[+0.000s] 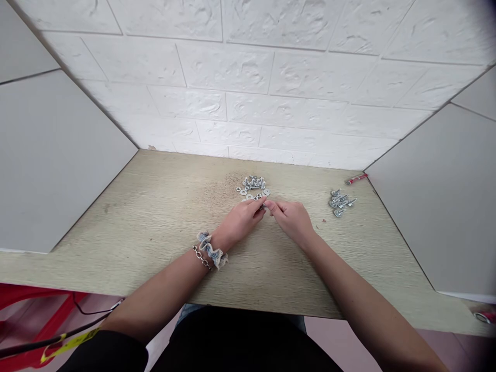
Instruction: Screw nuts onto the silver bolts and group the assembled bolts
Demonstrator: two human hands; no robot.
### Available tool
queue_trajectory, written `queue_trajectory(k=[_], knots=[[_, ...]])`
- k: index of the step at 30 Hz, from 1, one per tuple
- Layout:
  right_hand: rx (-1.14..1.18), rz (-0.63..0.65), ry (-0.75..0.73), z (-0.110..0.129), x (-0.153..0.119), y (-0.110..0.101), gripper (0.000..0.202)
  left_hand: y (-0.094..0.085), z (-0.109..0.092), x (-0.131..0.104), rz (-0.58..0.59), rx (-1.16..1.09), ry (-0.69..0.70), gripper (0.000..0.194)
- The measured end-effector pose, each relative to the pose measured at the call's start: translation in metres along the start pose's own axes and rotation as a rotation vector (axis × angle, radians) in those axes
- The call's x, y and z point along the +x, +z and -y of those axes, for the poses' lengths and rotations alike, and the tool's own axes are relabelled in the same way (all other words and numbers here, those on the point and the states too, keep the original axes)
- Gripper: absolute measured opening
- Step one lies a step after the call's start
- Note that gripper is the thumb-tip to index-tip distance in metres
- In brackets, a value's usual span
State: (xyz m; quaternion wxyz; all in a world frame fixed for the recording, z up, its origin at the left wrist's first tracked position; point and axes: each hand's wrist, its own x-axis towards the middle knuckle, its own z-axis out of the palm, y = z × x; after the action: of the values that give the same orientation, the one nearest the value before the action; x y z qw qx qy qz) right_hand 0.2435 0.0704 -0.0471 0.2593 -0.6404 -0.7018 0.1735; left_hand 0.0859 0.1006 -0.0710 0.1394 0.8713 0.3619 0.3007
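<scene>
My left hand (242, 221) and my right hand (291, 219) meet fingertip to fingertip just above the table. Both pinch a small silver metal fastener (264, 206), mostly covered by the fingers, so its exact kind is hidden. Right behind the fingertips lie loose flat washers (244, 192) and nuts (259, 196). Farther back, several silver bolts (253, 182) form a cluster, many standing on their heads. Off to the right of my right hand sits a pile of bolts with washers on them (341, 200).
The wooden table (163, 206) ends at a white brick-patterned wall (248, 103). Grey panels rise at the left (65, 165) and right (442, 196). A red cylindrical object (356, 179) lies by the right panel. A red stool (50, 330) and a cable are at lower left.
</scene>
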Motion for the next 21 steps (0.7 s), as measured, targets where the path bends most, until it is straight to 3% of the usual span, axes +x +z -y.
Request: queue_trajectory(k=[5, 13, 17, 21], knots=[[0.099, 0.003, -0.017, 0.0020, -0.0015, -0.0007, 0.024, -0.0031, -0.0017, 0.0010, -0.003, -0.018, 0.025, 0.030], [0.029, 0.035, -0.047, 0.0024, -0.0019, 0.0009, 0.021, -0.0055, -0.0048, 0.0016, 0.016, -0.081, -0.007, 0.029], [-0.032, 0.030, -0.052, 0.0037, -0.0030, -0.0019, 0.036, -0.0057, -0.0056, 0.0015, 0.049, -0.096, -0.038, 0.025], [0.027, 0.033, -0.031, 0.0048, -0.0032, -0.0016, 0.023, -0.0076, -0.0077, 0.0022, 0.034, -0.140, -0.063, 0.027]])
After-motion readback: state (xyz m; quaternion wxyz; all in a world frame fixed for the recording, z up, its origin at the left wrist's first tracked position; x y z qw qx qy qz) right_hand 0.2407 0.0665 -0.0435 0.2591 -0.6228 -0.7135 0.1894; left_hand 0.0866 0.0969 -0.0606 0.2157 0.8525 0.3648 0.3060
